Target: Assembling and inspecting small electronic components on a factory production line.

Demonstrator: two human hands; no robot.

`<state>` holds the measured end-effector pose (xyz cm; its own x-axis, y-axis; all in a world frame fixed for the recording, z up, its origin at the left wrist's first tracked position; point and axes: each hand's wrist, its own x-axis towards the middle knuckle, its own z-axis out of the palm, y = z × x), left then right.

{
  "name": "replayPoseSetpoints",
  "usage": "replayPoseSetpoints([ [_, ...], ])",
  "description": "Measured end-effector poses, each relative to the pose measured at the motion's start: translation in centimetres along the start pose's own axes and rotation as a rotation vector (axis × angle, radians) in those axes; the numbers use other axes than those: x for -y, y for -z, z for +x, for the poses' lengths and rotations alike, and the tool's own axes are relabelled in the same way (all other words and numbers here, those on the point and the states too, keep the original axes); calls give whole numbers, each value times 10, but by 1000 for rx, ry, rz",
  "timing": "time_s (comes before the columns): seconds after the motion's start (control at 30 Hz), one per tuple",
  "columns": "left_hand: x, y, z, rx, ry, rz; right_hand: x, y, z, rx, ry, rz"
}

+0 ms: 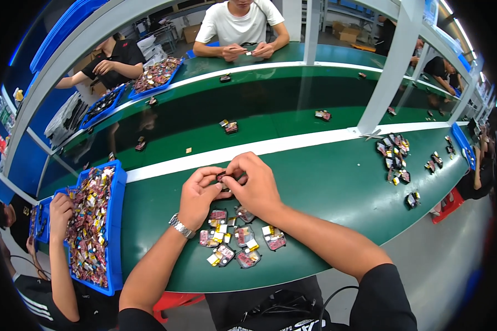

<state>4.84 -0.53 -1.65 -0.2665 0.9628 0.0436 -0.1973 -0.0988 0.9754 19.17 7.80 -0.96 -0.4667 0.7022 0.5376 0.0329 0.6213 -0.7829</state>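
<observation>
Near the middle of the green bench, my left hand [196, 194] and my right hand [255, 183] meet with bent fingers. Between their fingertips they pinch a small dark-cased electronic unit [221, 177], mostly covered by the fingers. Just below my hands, several similar units [244, 236] lie loosely grouped on the bench. They show clear or black housings, reddish circuit boards and white-and-yellow battery-like pieces. A metal-banded watch [181, 225] circles my left wrist.
A blue tray [116, 220] heaped with small parts stands at left, a co-worker's hand [61, 211] over it. A white rail [160, 166] separates my green bench [154, 248] from a belt carrying scattered units. More units [395, 157] cluster at right beside a grey post [378, 94]. People sit opposite.
</observation>
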Motion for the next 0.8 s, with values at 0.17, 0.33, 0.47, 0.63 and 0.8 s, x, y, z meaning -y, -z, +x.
replayPoseSetpoints([
  [0.17,-3,4,-1,43,35,64,-23,2,20,189,-404,246],
  [0.33,-3,7,2,59,6,7,-90,45,93,-99,-470,270],
  [0.47,-3,9,2,93,46,44,-122,77,121,-233,-530,-262],
  [0.63,-3,10,2,111,70,65,-145,134,124,-190,-227,-783],
  [0.8,-7,6,4,123,77,91,-168,212,112,-192,-616,-1068],
])
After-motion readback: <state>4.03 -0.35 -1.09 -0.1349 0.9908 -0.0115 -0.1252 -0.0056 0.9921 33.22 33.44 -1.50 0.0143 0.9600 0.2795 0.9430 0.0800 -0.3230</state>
